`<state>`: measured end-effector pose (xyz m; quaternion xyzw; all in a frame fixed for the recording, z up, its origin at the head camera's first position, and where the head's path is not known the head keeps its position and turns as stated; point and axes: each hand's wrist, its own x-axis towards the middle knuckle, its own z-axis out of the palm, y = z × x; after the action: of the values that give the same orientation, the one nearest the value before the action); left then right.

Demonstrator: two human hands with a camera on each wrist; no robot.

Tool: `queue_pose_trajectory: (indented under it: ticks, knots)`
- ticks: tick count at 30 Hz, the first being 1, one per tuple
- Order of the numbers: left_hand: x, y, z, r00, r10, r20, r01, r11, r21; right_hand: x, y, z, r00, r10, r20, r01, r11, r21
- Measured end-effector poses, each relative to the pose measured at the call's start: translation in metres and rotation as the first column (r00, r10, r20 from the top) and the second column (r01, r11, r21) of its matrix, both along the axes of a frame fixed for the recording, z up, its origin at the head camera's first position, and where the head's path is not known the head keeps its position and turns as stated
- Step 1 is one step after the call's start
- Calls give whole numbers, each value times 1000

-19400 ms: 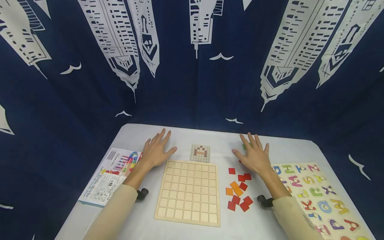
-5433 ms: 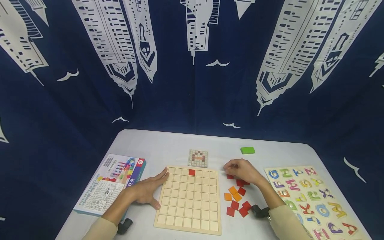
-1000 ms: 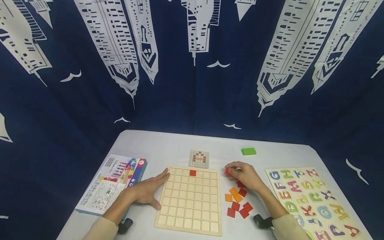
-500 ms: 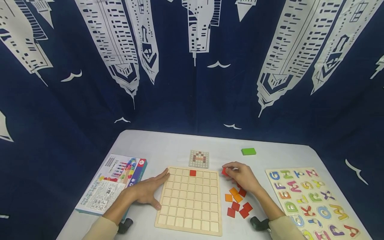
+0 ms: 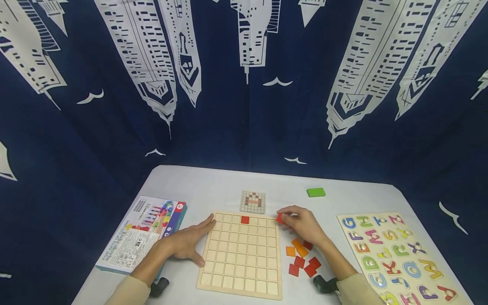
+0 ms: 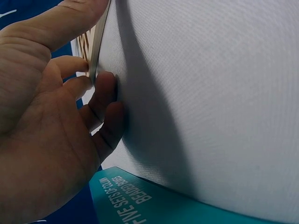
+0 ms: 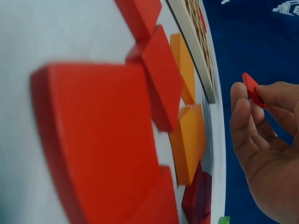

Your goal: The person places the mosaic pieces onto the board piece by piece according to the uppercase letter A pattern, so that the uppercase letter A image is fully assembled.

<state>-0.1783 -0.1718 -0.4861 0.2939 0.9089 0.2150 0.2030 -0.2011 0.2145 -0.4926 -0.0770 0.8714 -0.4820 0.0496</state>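
Note:
A square wooden grid board [image 5: 239, 254] lies in the middle of the table, with one red tile [image 5: 245, 220] set in its far row. My left hand [image 5: 187, 242] rests at the board's left edge, fingers spread and thumb against the side. Between thumb and fingers, my right hand [image 5: 305, 223] pinches another red tile [image 7: 252, 89], held near the board's far right corner. Loose red tiles [image 5: 299, 262] and orange tiles [image 5: 291, 251] lie to the right of the board. Beyond the board is a small pattern card [image 5: 253, 202] with a pixel picture.
A boxed toy set [image 5: 141, 233] lies at the left, beside my left forearm. An alphabet puzzle board [image 5: 400, 254] fills the right side. Toward the far edge of the white table [image 5: 213, 182] sits a green block [image 5: 316, 192].
Over the last second my right hand has carried its red tile left, from the loose tiles to the board's corner. Earlier, the left hand came to the board's edge and one tile appeared in the grid.

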Motion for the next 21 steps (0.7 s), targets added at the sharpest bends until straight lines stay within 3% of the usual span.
queue_pose_trajectory:
  ticks: [21]
  knots:
    - [2,0,3,1000,0,-1,0,1000,-3,-3,-27,1,997,70,41,-66,995,-72]
